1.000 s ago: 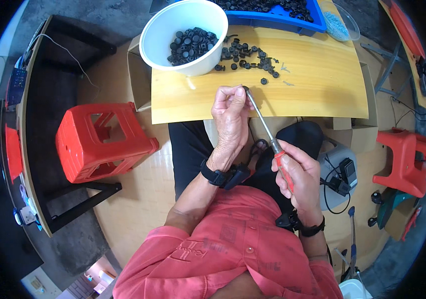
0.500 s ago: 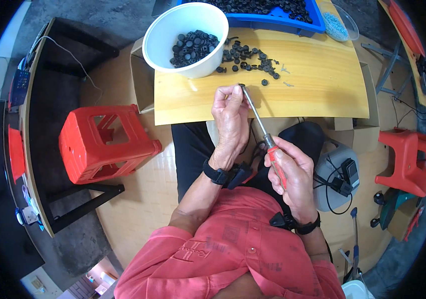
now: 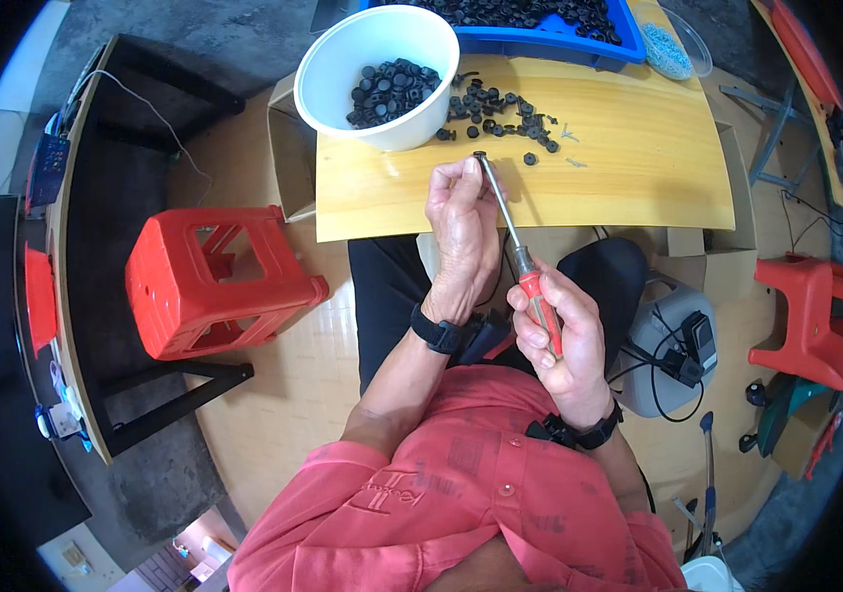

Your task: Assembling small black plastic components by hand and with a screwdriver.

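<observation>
Right hand (image 3: 565, 340) swung slightly nearer left hand (image 3: 466, 212) since earlier frame. Black part (image 3: 481, 155) pinched at left fingertips; screwdriver (image 3: 525, 264) tip seems to meet it, right fingers clamped round handle. Looks like screw-driving; calls for steady pinch, aligned shaft. Beyond left fingertips: loose parts (image 3: 489, 126), then, leftward, bowl (image 3: 407, 136).

Small assembly workshop: screwdriver (image 3: 523, 260), blue tray (image 3: 540, 45) of black parts (image 3: 500, 14)

The right hand (image 3: 576, 345) grips a screwdriver (image 3: 525, 260) (red-handled), its tip at a black part (image 3: 481, 155) the left hand (image 3: 463, 229) pinches near a white bowl (image 3: 412, 135) on the table (image 3: 629, 148).
</observation>
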Action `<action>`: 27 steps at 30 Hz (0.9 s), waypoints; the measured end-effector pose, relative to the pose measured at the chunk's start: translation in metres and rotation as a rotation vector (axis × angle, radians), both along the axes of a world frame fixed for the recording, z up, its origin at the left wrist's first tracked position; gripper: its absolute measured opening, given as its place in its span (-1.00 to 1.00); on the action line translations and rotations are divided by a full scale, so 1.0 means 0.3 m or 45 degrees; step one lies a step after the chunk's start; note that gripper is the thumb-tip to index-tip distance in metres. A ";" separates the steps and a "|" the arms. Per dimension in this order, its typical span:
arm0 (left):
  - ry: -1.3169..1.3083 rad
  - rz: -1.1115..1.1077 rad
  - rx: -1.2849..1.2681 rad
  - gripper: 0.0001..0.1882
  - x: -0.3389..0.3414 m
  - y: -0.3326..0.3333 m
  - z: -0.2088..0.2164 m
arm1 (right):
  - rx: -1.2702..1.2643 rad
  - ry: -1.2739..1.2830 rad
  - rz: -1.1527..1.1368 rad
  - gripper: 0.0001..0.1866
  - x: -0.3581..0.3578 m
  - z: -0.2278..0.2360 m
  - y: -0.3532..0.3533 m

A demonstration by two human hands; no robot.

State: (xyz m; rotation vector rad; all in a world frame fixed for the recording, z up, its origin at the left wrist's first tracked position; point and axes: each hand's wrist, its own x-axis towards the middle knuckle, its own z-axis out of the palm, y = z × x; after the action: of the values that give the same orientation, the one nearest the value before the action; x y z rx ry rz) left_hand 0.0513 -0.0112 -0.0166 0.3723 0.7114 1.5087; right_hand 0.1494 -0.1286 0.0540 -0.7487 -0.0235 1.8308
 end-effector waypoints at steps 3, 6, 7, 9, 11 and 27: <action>-0.005 0.012 0.001 -0.91 0.001 0.005 0.000 | 0.013 0.299 -0.003 -0.60 0.003 -0.033 0.000; 0.002 0.014 -0.027 -0.91 0.002 0.008 0.003 | 0.024 0.435 -0.016 -0.62 -0.007 -0.049 -0.002; 0.005 0.014 -0.027 -0.91 0.002 0.010 0.003 | 0.023 0.438 -0.016 -0.62 -0.010 -0.053 -0.002; 0.015 0.007 -0.027 -0.90 0.004 0.015 0.004 | 0.028 0.504 -0.033 -0.62 -0.016 -0.058 -0.001; 0.012 0.009 -0.033 -0.90 0.005 0.016 0.006 | 0.049 0.501 -0.031 -0.63 -0.020 -0.059 0.001; 0.000 0.027 -0.033 -0.90 0.006 0.028 -0.005 | 0.171 -0.001 -0.083 -0.65 -0.085 -0.037 -0.013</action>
State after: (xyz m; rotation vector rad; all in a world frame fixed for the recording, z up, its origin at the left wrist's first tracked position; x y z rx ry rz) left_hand 0.0531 -0.0028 -0.0181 0.3465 0.7364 1.5183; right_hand 0.1238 -0.1324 0.0429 -0.6485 -0.1198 1.7485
